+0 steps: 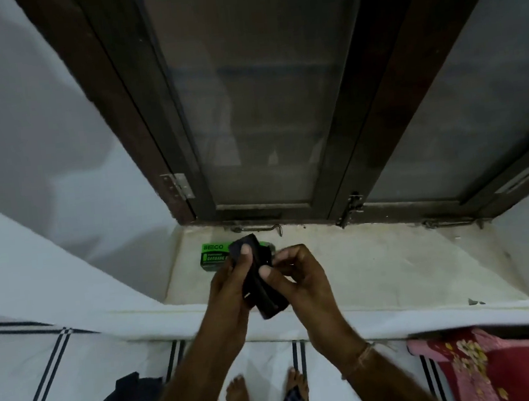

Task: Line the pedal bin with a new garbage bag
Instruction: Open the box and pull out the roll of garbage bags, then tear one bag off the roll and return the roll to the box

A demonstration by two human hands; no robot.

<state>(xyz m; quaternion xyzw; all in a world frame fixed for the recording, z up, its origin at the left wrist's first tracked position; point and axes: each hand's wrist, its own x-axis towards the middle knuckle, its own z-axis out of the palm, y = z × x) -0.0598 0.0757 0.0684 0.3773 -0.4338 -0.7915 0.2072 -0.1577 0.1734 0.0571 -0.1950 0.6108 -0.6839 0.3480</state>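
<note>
**Unfolding the bag at the sill**

Bag (266, 297): black, folded into a tight narrow pack. It is held in the air between both hands, just above the near edge of the sill (376, 264). Not opened out yet.

Left hand (229, 284): fingers curled round the pack from behind, thumb pressed flat on its upper end.

Right hand (299, 274): thumb against the pack's right side, fingers curled in close. It looks like a pinch on a loose fold, but the film is too dark to tell which layer.

Step in hand, as I judge it: finding the free edge and unfolding.
- Keep the left hand as the anchor.
- Let the right hand peel a single layer and draw it outward, gently, since thin film probably clings and tears.
- Once the bag is flat, rubbing the end between thumb and finger should part the mouth.

Around: a green box (212, 257) lies on the sill behind the hands, partly hidden by them. The dark-framed window (263, 103) is above. A striped sheet (46, 366) and bare feet (237, 397) are below. The bin is not in view, so the bag will have to be carried to it.
</note>
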